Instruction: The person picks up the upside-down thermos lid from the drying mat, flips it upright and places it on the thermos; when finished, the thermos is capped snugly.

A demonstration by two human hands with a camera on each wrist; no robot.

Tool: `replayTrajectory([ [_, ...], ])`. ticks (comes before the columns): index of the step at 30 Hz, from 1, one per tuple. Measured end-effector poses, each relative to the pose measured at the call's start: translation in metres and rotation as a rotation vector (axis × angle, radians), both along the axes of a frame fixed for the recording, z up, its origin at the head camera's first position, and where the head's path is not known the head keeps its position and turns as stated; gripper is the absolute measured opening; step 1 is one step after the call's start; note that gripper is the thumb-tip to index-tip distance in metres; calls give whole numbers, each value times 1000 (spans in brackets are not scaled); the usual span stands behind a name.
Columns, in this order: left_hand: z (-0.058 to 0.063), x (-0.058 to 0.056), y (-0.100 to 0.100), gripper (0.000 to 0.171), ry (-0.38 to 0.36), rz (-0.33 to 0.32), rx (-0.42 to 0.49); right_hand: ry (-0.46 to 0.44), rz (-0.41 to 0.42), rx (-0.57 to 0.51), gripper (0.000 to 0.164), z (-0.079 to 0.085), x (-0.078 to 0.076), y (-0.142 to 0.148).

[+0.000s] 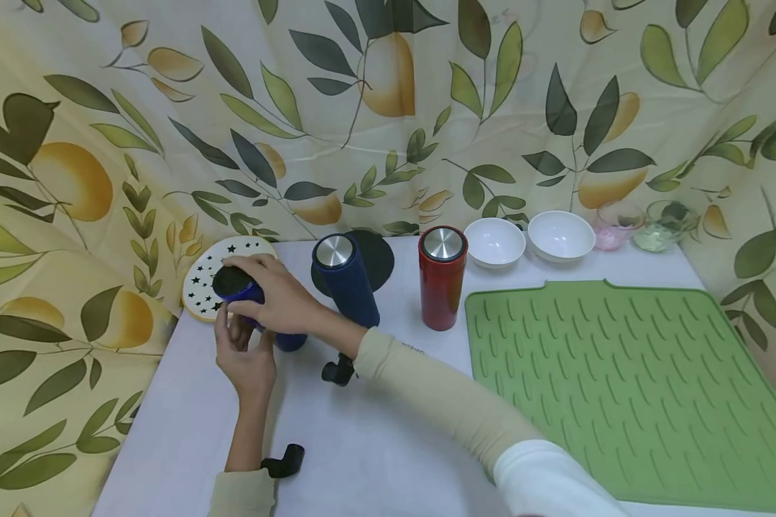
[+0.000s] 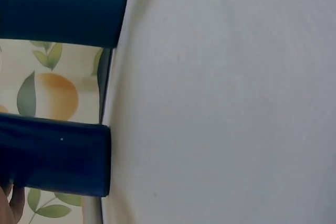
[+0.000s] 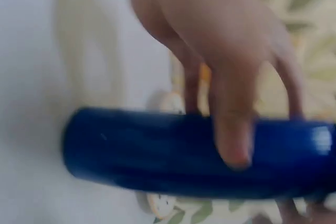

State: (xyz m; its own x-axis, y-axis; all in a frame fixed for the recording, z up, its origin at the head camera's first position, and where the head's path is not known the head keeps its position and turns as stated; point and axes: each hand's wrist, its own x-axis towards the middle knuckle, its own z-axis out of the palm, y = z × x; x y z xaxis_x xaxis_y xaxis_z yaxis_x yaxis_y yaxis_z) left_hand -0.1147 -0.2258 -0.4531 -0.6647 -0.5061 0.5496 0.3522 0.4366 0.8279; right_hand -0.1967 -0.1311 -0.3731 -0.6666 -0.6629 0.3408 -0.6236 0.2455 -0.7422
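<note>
A shiny dark-blue flask (image 1: 236, 286) with a dark top is held upright, slightly tilted, at the left of the table. My left hand (image 1: 248, 362) grips its body from the near side; in the right wrist view the left thumb (image 3: 234, 142) lies across the flask (image 3: 136, 148). With the right hand (image 1: 284, 294) I hold the upper end, fingers and thumb on either side of the dark top. The flask's base (image 2: 105, 161) is close over the tabletop. Just to the right stands a matte blue flask (image 1: 345, 280) with a silver lid.
Behind the hands is a round white star-patterned board (image 1: 200, 276). A black disc (image 1: 380, 262) lies behind the matte flask. Further right are a red flask (image 1: 442, 287), two white bowls (image 1: 494, 243), pink (image 1: 617, 226) and green (image 1: 666, 228) glass bowls, and a green ridged mat (image 1: 608, 380).
</note>
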Motion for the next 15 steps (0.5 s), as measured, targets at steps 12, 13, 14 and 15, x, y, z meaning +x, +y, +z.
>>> replayTrajectory([
  [12,3,-3,5,71,14,-12,62,3,-18,-12,56,2,-2,5],
  [13,3,-3,6,70,18,-1,57,64,-73,-2,56,0,2,3],
  [14,3,-3,7,68,18,17,56,131,-126,8,56,-1,6,0],
  [15,3,-3,7,67,22,30,51,198,-177,21,56,-2,10,-3],
])
